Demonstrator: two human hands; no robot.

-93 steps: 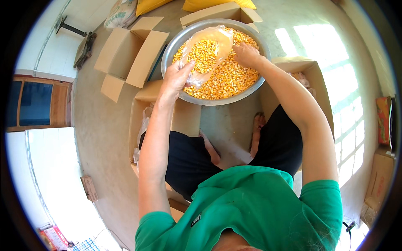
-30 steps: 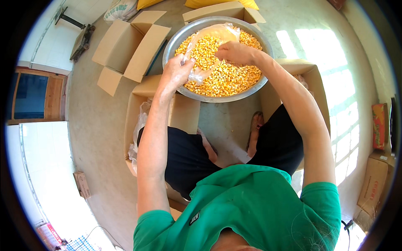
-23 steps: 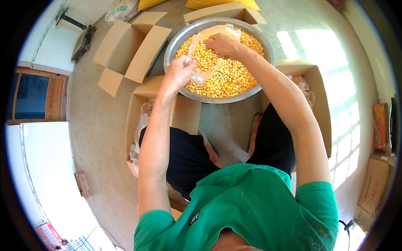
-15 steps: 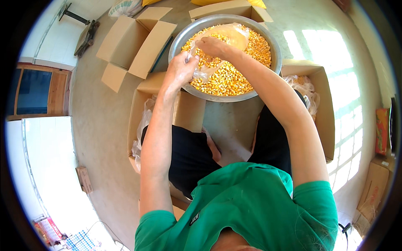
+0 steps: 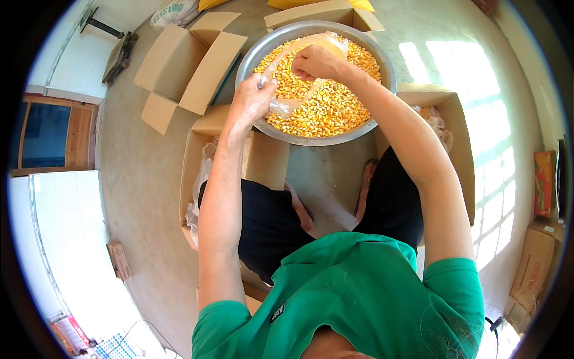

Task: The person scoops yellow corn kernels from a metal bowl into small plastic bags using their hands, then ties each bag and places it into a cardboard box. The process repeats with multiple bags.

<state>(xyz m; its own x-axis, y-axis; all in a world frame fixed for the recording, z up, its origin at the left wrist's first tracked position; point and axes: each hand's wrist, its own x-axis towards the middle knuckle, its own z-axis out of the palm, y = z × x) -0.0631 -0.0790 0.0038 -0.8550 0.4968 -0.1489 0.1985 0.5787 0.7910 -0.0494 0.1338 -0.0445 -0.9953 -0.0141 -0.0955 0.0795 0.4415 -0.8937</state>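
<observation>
A wide metal basin (image 5: 390, 96) full of yellow corn kernels (image 5: 326, 113) stands in front of me. Over the corn lies a thin clear plastic bag (image 5: 286, 105), spread from the basin's left side up toward its far side. At the left rim my left hand (image 5: 252, 99) is closed, pinching the edge of the bag between thumb and fingers. My right hand (image 5: 318, 63) is over the middle of the corn with its fingers curled down, next to the bag. What those fingers hold, if anything, is hidden.
Open cardboard boxes surround the basin: one at far left (image 5: 179, 69), one behind (image 5: 326, 13), and boxes at near left (image 5: 269, 158) and right (image 5: 463, 155) with plastic bags inside. My legs (image 5: 269, 221) flank the space before the basin. Sacks (image 5: 173, 13) lie at the back.
My right hand has moved right and slightly down, away from my left hand, and its fingers have curled more. The left hand keeps its pinch on the bag.
</observation>
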